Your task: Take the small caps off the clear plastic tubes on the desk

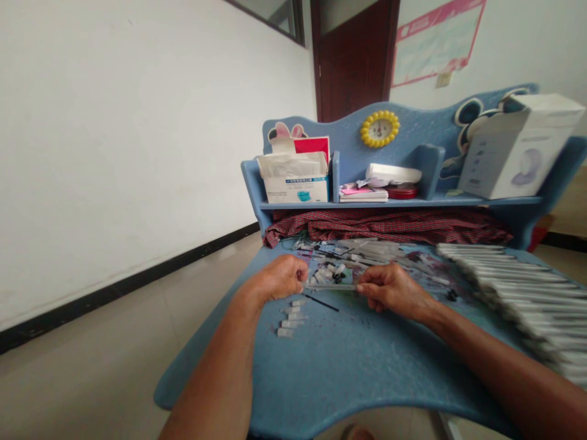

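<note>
My left hand (280, 278) and my right hand (391, 287) are both closed on the two ends of a thin clear pen barrel (331, 286), held level just above the blue desk (348, 360). Below the barrel lies a thin black refill (321, 302). Several small clear caps (290, 316) lie in a row near my left wrist. Behind the hands is a heap of loose pen parts (348, 256).
A long row of finished pens (523, 287) runs along the desk's right side. A red checked cloth (389, 225) lies under the shelf. The shelf holds a mask box (296, 183), papers, a white box (518, 150) and a yellow clock (379, 128). The floor lies to the left.
</note>
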Tool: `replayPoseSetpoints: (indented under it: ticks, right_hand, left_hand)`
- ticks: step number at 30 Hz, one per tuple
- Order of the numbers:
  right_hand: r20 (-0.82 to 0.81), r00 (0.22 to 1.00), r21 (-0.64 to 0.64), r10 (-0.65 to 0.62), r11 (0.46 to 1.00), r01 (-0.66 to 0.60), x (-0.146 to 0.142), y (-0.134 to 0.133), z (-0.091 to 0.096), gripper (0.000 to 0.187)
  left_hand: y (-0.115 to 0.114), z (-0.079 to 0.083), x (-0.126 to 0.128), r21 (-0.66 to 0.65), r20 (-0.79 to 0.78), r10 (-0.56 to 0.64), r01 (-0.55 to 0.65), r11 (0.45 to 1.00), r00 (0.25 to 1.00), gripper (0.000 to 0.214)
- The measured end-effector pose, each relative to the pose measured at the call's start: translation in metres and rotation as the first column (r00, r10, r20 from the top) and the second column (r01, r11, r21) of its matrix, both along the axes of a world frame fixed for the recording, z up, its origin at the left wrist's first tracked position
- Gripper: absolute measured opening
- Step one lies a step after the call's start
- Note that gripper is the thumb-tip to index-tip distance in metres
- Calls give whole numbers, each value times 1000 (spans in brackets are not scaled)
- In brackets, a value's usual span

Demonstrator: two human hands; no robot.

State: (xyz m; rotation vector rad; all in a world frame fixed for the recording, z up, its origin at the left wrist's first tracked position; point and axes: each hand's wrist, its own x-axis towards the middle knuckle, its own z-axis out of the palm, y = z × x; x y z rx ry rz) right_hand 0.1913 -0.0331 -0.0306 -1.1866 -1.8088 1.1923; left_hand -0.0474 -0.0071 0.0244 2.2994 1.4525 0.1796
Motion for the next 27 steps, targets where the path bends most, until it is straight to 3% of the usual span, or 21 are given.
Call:
replayPoseSetpoints:
  ticks: [5,13,18,23,27]
  right_hand:
    - [-14,999,-2,-32,999,32,4,1,6,19]
    - [-17,999,6,-35,999,36,2,0,6,19]
    - [-16,1000,7,-21,1000,21,1,-1,4,20]
    - [-58,998,1,9,1000,-9,5,0,4,26]
    - [-140,989,-9,46,999,-47,4,-2,5,29]
  left_hand:
    - [0,3,-4,-34,116,-8,12,999,993,9]
    - [2,3,-5,-19,147,-1,4,1000,989,8]
    - [2,1,-5,-91,235,2,20,996,972,11]
    - [-1,6,-8,-198,432,53,38,979,900,18]
    - [-3,11,-11,-225,611,103,47,973,785,20]
